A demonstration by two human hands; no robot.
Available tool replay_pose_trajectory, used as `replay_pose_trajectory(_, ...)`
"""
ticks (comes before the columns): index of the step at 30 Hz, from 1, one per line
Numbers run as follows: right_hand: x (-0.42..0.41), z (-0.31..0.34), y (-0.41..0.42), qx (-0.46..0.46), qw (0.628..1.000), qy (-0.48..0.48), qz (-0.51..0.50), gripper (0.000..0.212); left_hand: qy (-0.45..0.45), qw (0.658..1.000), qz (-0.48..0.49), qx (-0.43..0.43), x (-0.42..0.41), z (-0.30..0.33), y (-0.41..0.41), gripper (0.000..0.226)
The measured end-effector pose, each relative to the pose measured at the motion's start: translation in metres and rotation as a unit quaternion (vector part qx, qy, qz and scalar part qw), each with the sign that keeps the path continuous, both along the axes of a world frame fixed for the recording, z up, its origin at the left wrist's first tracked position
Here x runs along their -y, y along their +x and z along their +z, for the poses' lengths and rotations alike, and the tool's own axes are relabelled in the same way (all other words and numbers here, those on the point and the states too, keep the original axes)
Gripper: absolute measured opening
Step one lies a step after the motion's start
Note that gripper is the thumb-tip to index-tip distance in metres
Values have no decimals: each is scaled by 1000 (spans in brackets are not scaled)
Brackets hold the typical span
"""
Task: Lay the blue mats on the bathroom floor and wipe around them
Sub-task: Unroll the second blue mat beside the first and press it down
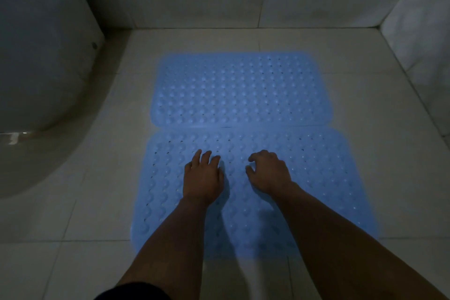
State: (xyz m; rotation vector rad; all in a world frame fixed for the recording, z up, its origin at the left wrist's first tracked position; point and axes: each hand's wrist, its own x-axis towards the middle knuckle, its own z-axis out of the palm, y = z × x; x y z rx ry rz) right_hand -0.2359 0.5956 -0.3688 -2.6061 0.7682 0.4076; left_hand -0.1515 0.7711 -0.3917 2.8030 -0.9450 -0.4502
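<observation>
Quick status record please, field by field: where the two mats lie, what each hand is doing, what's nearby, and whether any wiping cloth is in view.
far mat: blue far mat flat on the tiled floor, near the back wall
near mat: blue near mat flat, its far edge meeting the far mat's near edge
left hand: left hand on the near mat, fingers straight and spread
right hand: right hand on the near mat, fingers curled, holding nothing
nearby: toilet to the left of the mats
cloth: none in view
</observation>
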Motion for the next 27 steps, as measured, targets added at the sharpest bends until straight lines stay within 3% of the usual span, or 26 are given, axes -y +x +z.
replay_pose_trajectory(6,2,-18,-4,32,999,4,-15,45,-3,1000,-1,-4,7,-14,1,51)
replay_pose_trajectory(12,5,12,-24,-37,997,43,-55,46,61,995,-23,-75,16,23,-12,53)
replay_pose_trajectory(19,-21,173,-51,-160,976,122,-88,48,155,965,-53,-203,1,191,-53,56)
replay_pose_trajectory(27,-44,406,-47,-190,968,129,-103,50,109,969,-16,-222,-14,430,-44,53)
